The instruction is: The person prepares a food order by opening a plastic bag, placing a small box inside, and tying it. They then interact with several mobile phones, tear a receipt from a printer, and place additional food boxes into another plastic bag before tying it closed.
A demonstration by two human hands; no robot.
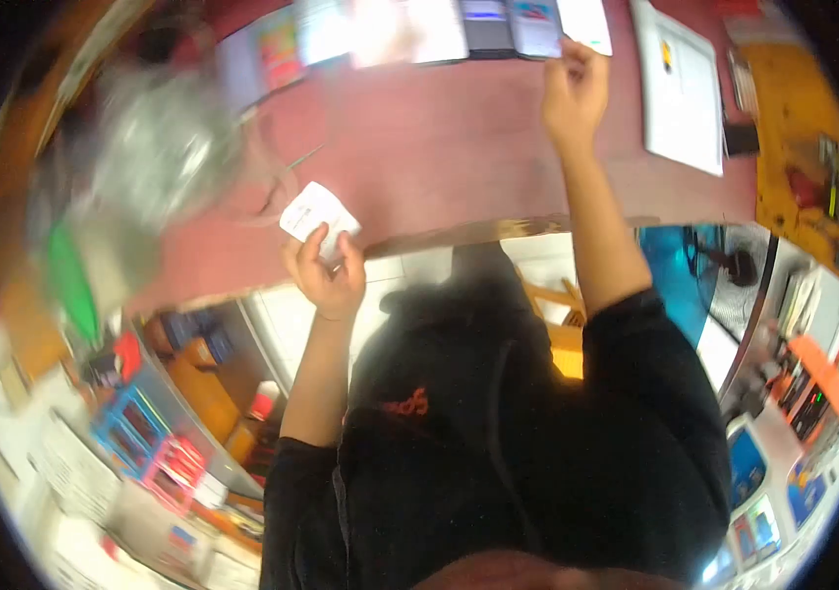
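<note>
My left hand [326,280] pinches a small white paper slip [316,208] with dark print, held over the front edge of the reddish desk [439,147]. My right hand [577,93] is stretched to the far side of the desk, fingers drawn together. Its fingertips meet the near edges of a phone-like flat item [535,28] and a bright white sheet [586,25]. Whatever they may grip there is too small to tell. Both items belong to a row of flat things along the back, including a dark one [487,29] and a colourful one [280,49].
A white flat panel [685,93] lies to the right, beside a small black item [741,139]. Crumpled clear plastic [164,147] covers the left part of the desk, near a green object [71,280]. Blue [131,429] and pink [175,472] baskets stand lower left.
</note>
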